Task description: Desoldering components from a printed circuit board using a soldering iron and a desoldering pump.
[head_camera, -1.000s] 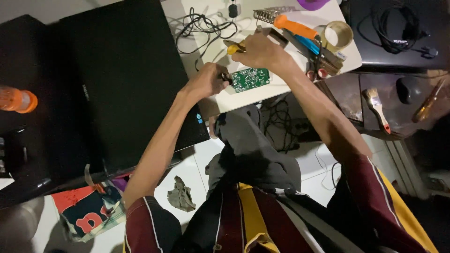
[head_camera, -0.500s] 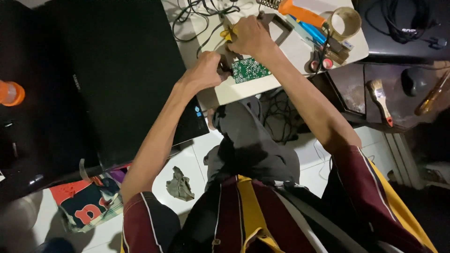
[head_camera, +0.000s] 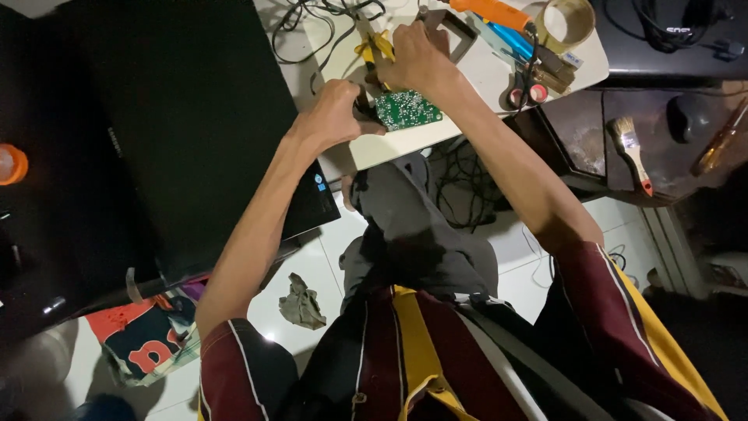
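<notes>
Green, rectangular printed circuit board [head_camera: 404, 110] lies flat near the near edge of the white tabletop [head_camera: 483, 78], in the single head view.

Left hand [head_camera: 333, 114]: curled shut, fingers at the board's left edge. It appears to pinch or brace that edge, though the exact contact is hidden by the knuckles. Forearm runs straight up from the maroon-and-yellow striped sleeve [head_camera: 241, 366], wrist slightly bent inward.

Right hand [head_camera: 415, 58]: closed around a yellow-handled tool [head_camera: 375, 48], just beyond the board's far edge. The working tip is hidden under the palm, so its kind cannot be told. Right arm is extended further, elbow out to the right.

Surroundings: black tangled cables [head_camera: 312, 23] to the far left of the hands; an orange-handled tool [head_camera: 491, 12], a blue tool [head_camera: 510, 40] and a roll of tan tape [head_camera: 567, 22] to the far right; red-handled scissors [head_camera: 523, 92] just right of the board. A large black flat panel [head_camera: 140, 132] lies left of the tabletop. A wooden-handled brush [head_camera: 629, 148] rests on a darker surface to the right.

Risks, as judged: the board sits close to the tabletop's near edge, and a push from the tool could slide it off toward the person's lap if the left hand's hold slackens. The left fingers are near the tool's tip, so a slip could strike them. Nearby cables could snag the right wrist.
</notes>
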